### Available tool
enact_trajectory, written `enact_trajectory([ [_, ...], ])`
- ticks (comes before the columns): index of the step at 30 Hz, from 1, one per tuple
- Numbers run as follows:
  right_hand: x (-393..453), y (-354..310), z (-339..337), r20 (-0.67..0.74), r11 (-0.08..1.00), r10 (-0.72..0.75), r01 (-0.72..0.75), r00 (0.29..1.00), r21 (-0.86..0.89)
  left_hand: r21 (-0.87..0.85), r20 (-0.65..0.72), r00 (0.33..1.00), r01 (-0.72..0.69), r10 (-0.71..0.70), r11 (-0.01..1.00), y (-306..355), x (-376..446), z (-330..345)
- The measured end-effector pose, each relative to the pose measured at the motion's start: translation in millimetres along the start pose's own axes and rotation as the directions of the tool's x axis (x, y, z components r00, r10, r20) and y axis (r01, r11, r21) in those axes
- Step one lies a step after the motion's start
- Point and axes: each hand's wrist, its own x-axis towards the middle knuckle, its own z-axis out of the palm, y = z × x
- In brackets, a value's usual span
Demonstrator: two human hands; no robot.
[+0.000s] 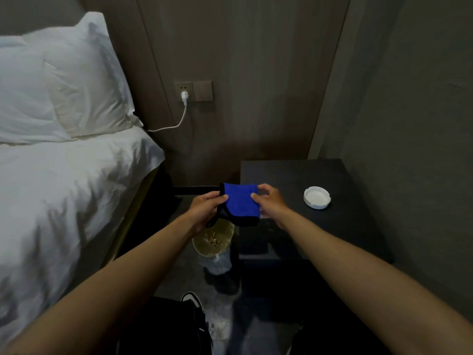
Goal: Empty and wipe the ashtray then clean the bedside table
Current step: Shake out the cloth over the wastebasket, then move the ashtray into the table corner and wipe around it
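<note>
A: While both arms reach forward, left hand [204, 207] and right hand [270, 202] pinch a folded blue cloth with black trim [240, 203] between them.

B: Round white ashtray [316, 197]?

A: Sits empty on the dark bedside table [358, 226], right of the hands.

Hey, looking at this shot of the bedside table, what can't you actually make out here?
Head view, the only one:
- Bin on the floor: its far rim is hidden behind the blue cloth held by the left hand and right hand.
- Ashtray: looks empty, but too small and dim to judge whether it is wiped.
- Bedside table: too dark to show dust; its front is lost in shadow.
- Cable: its end disappears behind the bed.
</note>
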Motion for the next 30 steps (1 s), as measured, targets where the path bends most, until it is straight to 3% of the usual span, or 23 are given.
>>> enact_trajectory([
  [13,36.9,30.3,-72.4,-0.09,0.996,0.059,-0.052,0.994,0.078,-0.054,0.163,0.974,0.169,-0.158,0.984,-11.3,59.2,84.8],
  [16,46.9,45.2,-94.6,-0.127,0.997,0.072,-0.07,0.989,0.024,-0.057,0.245,0.947,0.226,-0.206,0.972,-10.8,65.6,106.6],
  [21,60.9,69.7,-124.1,-0.232,0.996,0.052,-0.067,0.971,-0.06,0.129,0.213,0.941,0.24,-0.263,0.962,-24.0,83.3,147.2],
  [30,75.1,101.0,-164.3,-0.5,0.94,0.037,-0.2,0.865,-0.278,0.123,0.2,0.938,0.263,-0.283,0.957,-41.6,117.8,202.0],
])
